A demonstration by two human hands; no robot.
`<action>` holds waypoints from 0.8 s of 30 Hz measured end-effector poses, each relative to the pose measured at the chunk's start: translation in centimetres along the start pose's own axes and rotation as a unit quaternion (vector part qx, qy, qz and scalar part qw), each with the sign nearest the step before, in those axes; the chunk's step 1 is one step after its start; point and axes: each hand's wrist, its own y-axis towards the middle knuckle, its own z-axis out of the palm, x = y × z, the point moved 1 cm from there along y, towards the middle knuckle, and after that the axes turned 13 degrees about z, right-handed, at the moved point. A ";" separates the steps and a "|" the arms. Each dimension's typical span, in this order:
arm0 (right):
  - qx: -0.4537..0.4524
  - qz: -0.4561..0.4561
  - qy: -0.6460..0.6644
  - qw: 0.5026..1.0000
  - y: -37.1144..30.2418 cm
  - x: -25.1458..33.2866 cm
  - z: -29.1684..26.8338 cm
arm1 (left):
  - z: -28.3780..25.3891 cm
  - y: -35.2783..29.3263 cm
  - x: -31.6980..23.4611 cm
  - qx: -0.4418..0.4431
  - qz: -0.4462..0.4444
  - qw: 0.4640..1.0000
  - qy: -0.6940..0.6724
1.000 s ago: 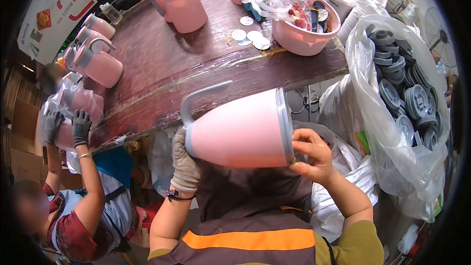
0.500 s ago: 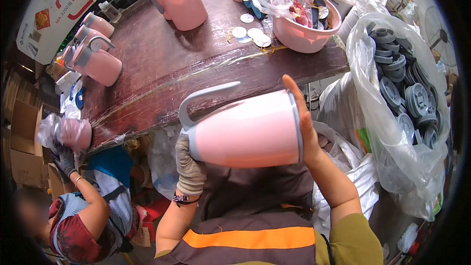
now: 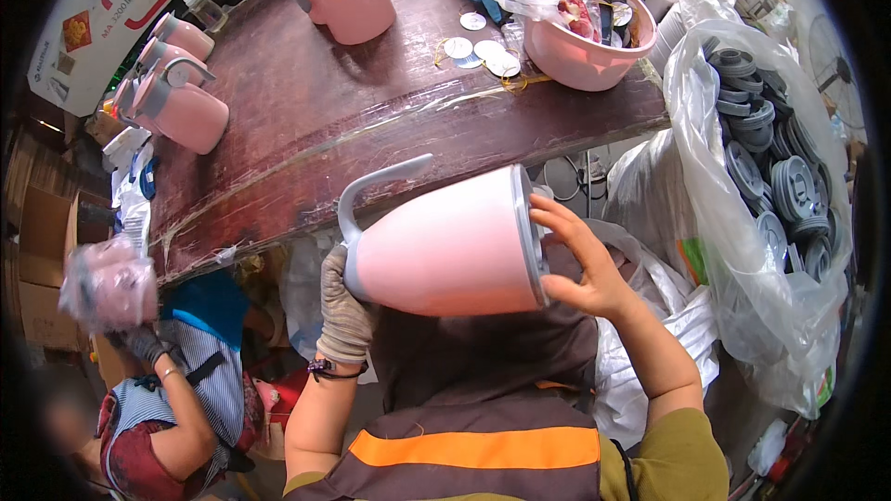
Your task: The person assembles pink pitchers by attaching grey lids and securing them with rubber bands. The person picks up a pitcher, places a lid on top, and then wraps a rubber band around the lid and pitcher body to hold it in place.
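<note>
I hold a pink jug (image 3: 441, 250) on its side in front of me, just off the table's near edge. Its grey handle (image 3: 382, 178) curves up along the upper side. My left hand (image 3: 344, 309), in a striped grey knit glove, is closed round the grey collar at the jug's left end. At the right end my bare right hand (image 3: 583, 264) spans the grey-rimmed base, fingers on the upper part and thumb on the lower edge. The base face is turned away and mostly hidden.
On the dark red table (image 3: 278, 121) stand more pink jugs (image 3: 351, 0), round white tags (image 3: 502, 63) and a pink basin (image 3: 585, 60). A clear bag of grey lids (image 3: 789, 186) stands at right. At left, a co-worker's gloved hand (image 3: 147, 343) holds a plastic-wrapped jug (image 3: 111, 283).
My right hand has gone from lying flat against the base to curling fingers and thumb round its edge. The jug has turned slightly. The co-worker's wrapped jug has moved down and left.
</note>
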 end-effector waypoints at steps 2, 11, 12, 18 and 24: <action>-0.027 -0.021 -0.060 0.998 -0.2 0.5 0.2 | -0.1 -0.1 -0.3 0.045 0.019 0.998 0.047; 0.065 0.250 0.156 0.953 1.4 -4.1 1.4 | 4.0 -0.3 -7.3 0.224 0.234 0.928 0.184; 0.105 0.232 0.088 0.963 2.3 -3.5 0.5 | 3.7 0.2 -8.5 0.253 0.236 0.920 0.183; -0.111 0.097 -0.070 0.987 12.5 -5.1 -3.7 | 6.9 3.1 -9.1 0.519 0.154 0.753 0.374; 0.041 0.324 -0.065 0.943 8.6 -8.1 -6.3 | 6.5 4.1 -6.0 0.548 0.125 0.609 0.560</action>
